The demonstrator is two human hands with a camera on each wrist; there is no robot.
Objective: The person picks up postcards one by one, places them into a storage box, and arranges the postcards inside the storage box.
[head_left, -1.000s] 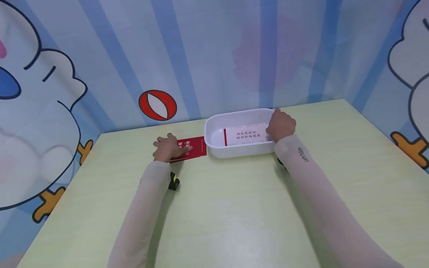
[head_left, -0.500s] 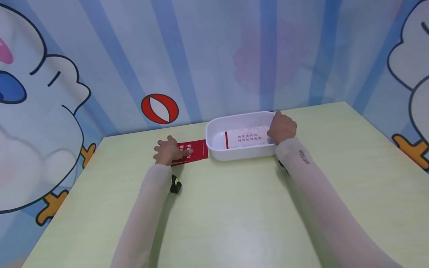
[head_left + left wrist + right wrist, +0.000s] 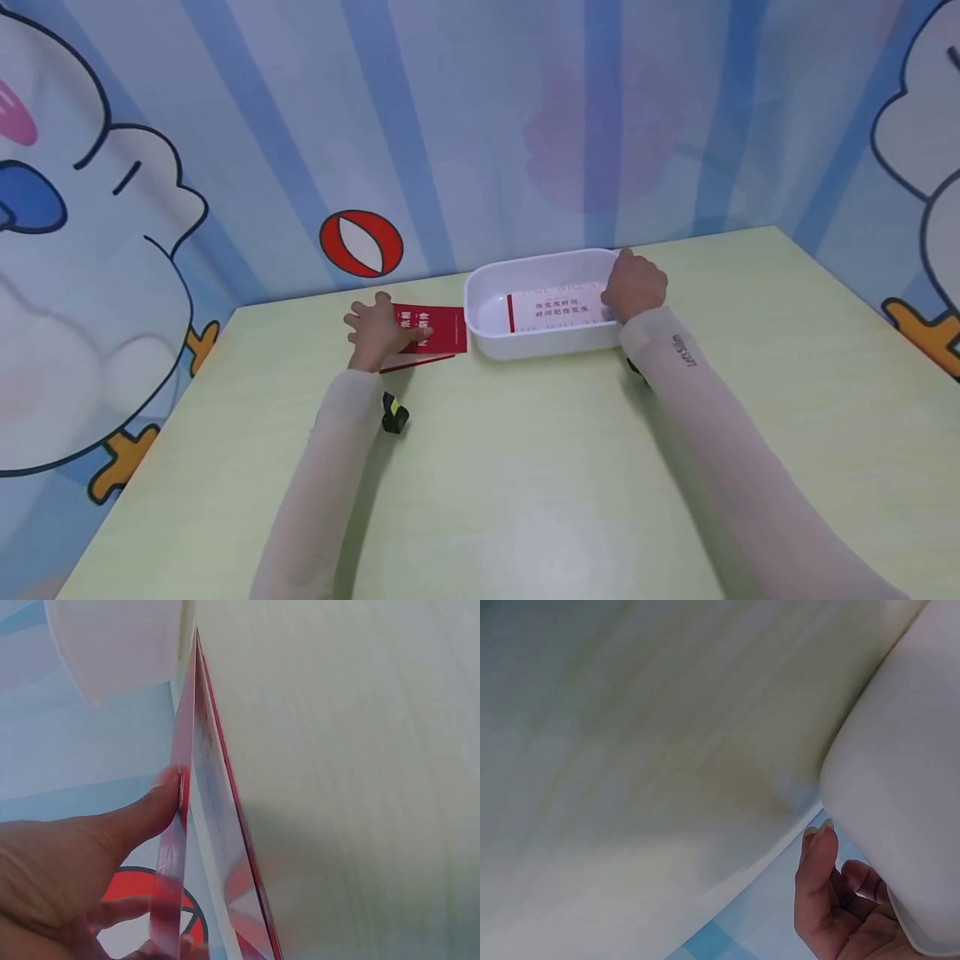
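Since the earlier frame the red booklet (image 3: 431,332) has lifted at its near edge: the cover now stands clear of the pages, whereas it lay flat before; the white tray (image 3: 542,342) and the right hand (image 3: 633,283) hold their places. The left hand (image 3: 377,332), at 11 o'clock from the counter's centre, has its thumb (image 3: 154,806) pressed against the raised cover, fingers curled beneath, a grip that pinches the cover to peel it upward. The booklet lies just beside the tray's left end, at 9 o'clock from it. The right hand curls over the tray's right rim, fingers (image 3: 821,889) tucked outside the wall, apparently steadying the tray. Inside the tray lies a white booklet (image 3: 553,307) with a red spine strip. The counter (image 3: 525,483) is pale green with a faint grain. Behind it stand walls with blue stripes, cartoon ducks and a red-and-white ball (image 3: 361,243).
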